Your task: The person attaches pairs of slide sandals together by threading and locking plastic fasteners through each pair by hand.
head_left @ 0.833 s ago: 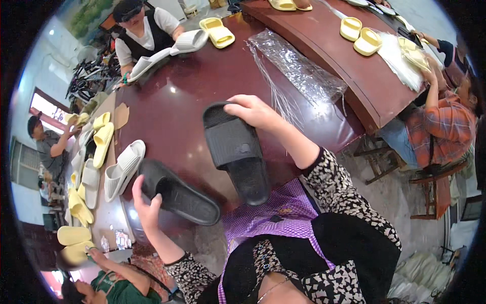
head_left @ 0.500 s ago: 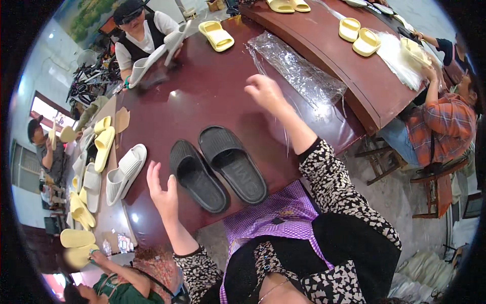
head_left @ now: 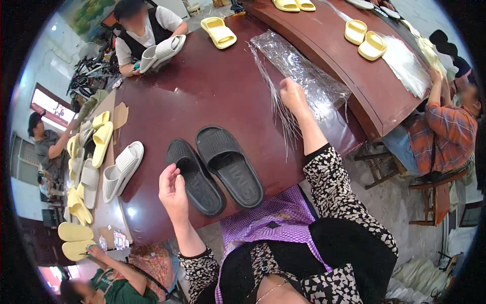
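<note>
A pair of black ribbed slippers lies before me: a left slipper (head_left: 200,185) and a right slipper (head_left: 235,172), toes pointing away. My left hand (head_left: 173,195) is at the outer side of the left one, loosely bent, thumb apart, holding nothing. Whether its fingertips touch the slipper I cannot tell. Farther off to the right, my right hand (head_left: 296,99) is closed, fingers curled in, over the edge of the clear plastic bags (head_left: 316,76). Thin plastic edges fan out beside that hand; what its fingers pinch, if anything, is hidden.
A grey slipper pair (head_left: 123,172) lies left on the dark red table (head_left: 202,91). One yellow slipper (head_left: 218,33) sits at the far edge. Across the table a person holds grey slippers (head_left: 162,53). A raised red tabletop (head_left: 324,38) borders the right; others work around.
My right hand has moved right and nearer, onto the plastic edges, which now fan out more. My left hand has come closer to the left black slipper. The person opposite has lowered the grey slippers.
</note>
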{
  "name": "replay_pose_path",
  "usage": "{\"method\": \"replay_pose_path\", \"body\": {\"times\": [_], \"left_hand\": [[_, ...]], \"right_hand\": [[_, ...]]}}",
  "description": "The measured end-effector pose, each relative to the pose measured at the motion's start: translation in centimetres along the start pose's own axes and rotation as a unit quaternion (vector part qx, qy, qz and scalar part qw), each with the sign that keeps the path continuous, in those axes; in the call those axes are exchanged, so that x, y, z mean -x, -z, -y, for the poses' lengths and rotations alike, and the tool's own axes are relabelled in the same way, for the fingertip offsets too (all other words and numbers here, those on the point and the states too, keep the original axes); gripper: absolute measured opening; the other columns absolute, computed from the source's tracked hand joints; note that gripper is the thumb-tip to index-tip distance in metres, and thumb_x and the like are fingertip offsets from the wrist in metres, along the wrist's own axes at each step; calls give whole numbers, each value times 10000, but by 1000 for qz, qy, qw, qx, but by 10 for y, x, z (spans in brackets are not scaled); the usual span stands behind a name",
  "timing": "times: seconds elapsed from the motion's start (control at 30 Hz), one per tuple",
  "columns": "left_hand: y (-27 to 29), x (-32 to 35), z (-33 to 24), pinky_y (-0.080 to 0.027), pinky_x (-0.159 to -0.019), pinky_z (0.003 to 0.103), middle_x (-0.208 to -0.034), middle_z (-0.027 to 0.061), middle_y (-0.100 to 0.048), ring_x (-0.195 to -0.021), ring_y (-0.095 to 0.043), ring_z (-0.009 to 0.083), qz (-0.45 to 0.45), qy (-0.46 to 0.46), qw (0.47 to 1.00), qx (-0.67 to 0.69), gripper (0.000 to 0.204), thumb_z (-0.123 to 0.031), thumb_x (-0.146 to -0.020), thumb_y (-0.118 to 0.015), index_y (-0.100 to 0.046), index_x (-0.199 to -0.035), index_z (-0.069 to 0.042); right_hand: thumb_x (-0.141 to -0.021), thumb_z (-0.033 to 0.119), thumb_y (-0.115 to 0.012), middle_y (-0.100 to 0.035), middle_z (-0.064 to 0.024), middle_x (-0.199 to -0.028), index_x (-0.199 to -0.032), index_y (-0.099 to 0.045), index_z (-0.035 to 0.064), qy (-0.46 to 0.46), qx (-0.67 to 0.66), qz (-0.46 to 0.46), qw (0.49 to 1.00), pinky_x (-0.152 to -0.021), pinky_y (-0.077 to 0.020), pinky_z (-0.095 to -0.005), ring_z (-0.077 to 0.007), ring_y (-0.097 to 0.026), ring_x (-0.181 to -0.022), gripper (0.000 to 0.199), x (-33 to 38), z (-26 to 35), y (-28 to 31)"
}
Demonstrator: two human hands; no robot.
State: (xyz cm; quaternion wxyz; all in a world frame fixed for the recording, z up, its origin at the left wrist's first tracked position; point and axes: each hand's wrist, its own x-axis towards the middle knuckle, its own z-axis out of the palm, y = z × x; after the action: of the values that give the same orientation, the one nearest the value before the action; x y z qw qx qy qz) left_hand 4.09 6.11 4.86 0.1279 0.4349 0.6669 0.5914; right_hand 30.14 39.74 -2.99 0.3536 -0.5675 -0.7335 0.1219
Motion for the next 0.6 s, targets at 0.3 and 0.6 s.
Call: {"method": "replay_pose_path", "body": {"times": [0.3, 0.6], "left_hand": [[-80, -38, -53, -486, -740, 267, -929, 93, -615, -823, -604, 166, 86, -160, 979, -93, 197, -1, -833, -599, -610, -1029, 16], [-221, -97, -13, -478, -763, 411, -895, 150, -593, -881, -585, 335, 212, -212, 947, -117, 206, -63, -783, -604, -610, -985, -27]], "right_hand": [[-798, 45, -578, -598, -8, -795, -984, -587, -2, -65, -441, 49, 894, -619, -452, -222, -69, -548, -686, 193, 5, 33, 31], [-764, 47, -661, -603, -21, -769, -936, -585, 0, 37, -425, 124, 896, -613, -458, -225, -73, -553, -691, 195, 10, 32, 4]]}}
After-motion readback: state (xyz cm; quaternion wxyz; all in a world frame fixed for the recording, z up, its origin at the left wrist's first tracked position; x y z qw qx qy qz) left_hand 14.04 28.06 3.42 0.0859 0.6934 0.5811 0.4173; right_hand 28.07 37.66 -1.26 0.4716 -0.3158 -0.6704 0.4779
